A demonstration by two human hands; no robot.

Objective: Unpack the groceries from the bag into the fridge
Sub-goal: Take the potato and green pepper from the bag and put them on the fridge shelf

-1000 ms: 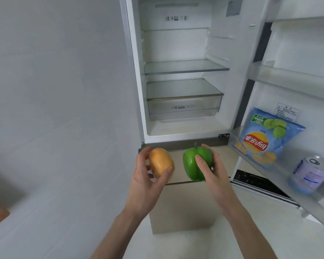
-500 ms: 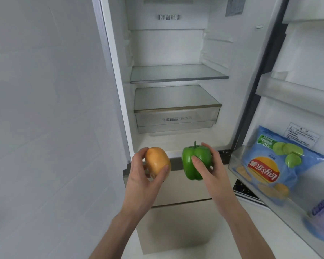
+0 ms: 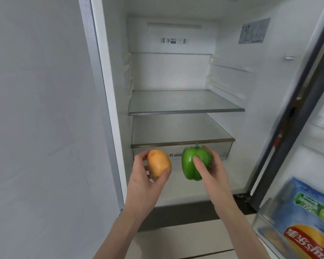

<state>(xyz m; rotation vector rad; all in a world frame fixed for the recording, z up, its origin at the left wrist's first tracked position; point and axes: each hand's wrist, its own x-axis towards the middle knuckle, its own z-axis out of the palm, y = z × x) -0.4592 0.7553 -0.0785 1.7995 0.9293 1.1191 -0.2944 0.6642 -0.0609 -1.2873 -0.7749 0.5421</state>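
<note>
My left hand (image 3: 145,182) grips a yellow-brown potato (image 3: 158,161) between thumb and fingers. My right hand (image 3: 211,174) holds a green bell pepper (image 3: 192,163), stem up, thumb across its front. Both are raised side by side in front of the open fridge's (image 3: 176,71) lower part, just before the clear drawer (image 3: 223,148) under the lower glass shelf (image 3: 180,129). The upper glass shelf (image 3: 183,101) lies bare above. No bag is in view.
The fridge door stands open at the right; its lower door bin (image 3: 269,219) holds a blue chip bag (image 3: 307,223). A grey tiled wall (image 3: 36,128) fills the left. A closed beige lower drawer front (image 3: 185,240) sits below the fridge opening.
Both hands have moved up and forward with the potato and pepper, from the lower drawer front to the fridge's interior. The view has come closer; the can on the door bin has left the frame.
</note>
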